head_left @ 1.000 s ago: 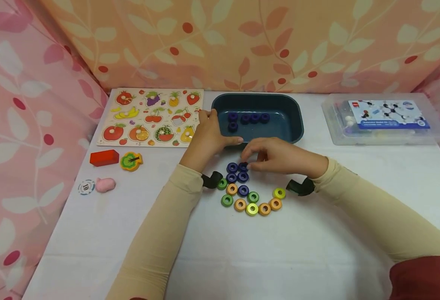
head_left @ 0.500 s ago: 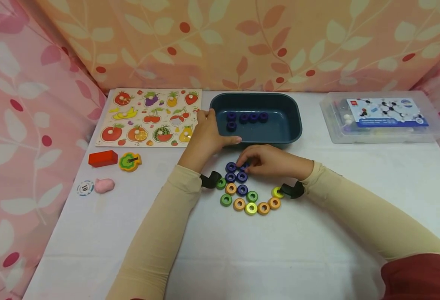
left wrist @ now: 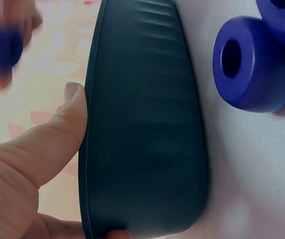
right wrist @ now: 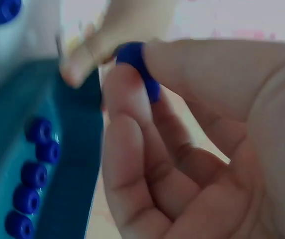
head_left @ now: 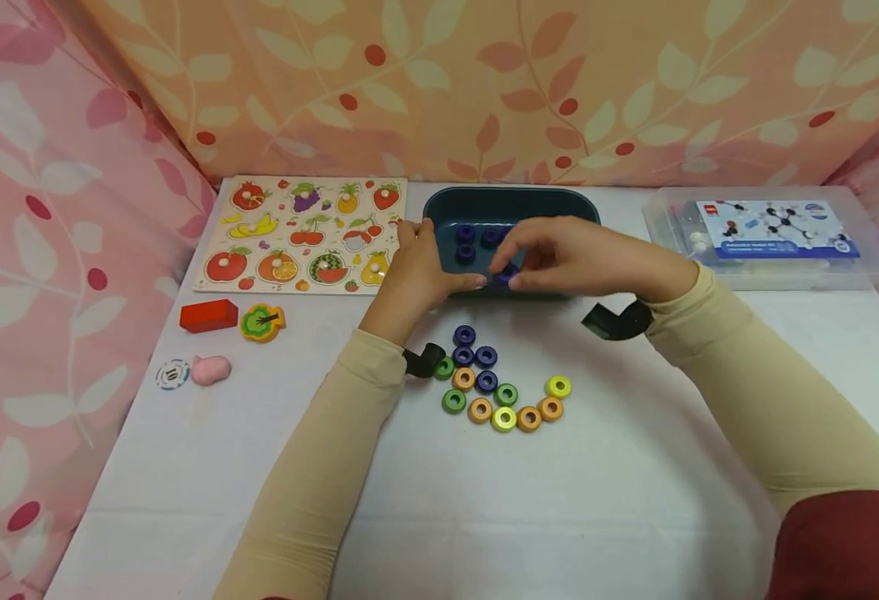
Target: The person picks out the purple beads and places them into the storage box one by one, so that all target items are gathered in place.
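Observation:
My right hand [head_left: 570,254] pinches a purple ring [right wrist: 137,64] between thumb and fingers, over the near side of a dark teal tub [head_left: 589,204]. In the left wrist view the pinched ring [left wrist: 3,49] looks blurred. At the tub's left corner my left hand [head_left: 417,279] grips the rim, its thumb along the near side and its fingers round the end. Several purple rings [right wrist: 34,174] lie inside the tub; the right hand partly hides them in the head view. On the cloth before the tub lie more purple rings [head_left: 486,357], with orange rings [head_left: 529,417], green rings [head_left: 454,401] and yellow rings [head_left: 504,418].
A fruit peg puzzle [head_left: 304,237] stands left of the tub, a clear plastic case [head_left: 769,242] to its right. Further left lie a red block [head_left: 209,316], a tree piece [head_left: 262,322], a pink pig figure [head_left: 210,369] and a round chip [head_left: 172,374]. Patterned cloth walls [head_left: 484,92] enclose the table.
My right hand has taken a purple ring from the top of the cluster and carried it up over the tub. My left hand stays at the tub's corner.

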A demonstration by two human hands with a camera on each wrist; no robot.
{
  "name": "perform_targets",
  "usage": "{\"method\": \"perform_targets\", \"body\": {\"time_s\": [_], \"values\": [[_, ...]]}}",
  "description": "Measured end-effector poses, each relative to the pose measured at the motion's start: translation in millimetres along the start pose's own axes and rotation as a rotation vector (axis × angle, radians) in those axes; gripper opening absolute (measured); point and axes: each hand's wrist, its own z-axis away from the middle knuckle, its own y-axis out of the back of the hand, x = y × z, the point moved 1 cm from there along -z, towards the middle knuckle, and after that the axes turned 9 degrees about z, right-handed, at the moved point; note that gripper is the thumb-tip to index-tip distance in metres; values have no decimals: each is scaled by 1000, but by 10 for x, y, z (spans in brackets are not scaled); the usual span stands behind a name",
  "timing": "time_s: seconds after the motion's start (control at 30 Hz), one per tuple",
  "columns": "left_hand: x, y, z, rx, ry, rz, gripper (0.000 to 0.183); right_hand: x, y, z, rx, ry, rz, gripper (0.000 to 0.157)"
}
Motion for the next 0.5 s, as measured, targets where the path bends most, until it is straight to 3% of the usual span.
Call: {"method": "perform_targets", "body": {"time_s": [0.13, 0.27, 0.5], "values": [[-12, -15, -10, -9, 11, 8, 125, 242, 156, -293, 18, -122, -31, 26], [-13, -21, -29, -17, 18, -5, 126, 524, 184, -628, -43, -206, 12, 34], [15, 5, -39, -12, 21, -23, 125, 763, 90, -928, -114, -189, 34, 31]]}}
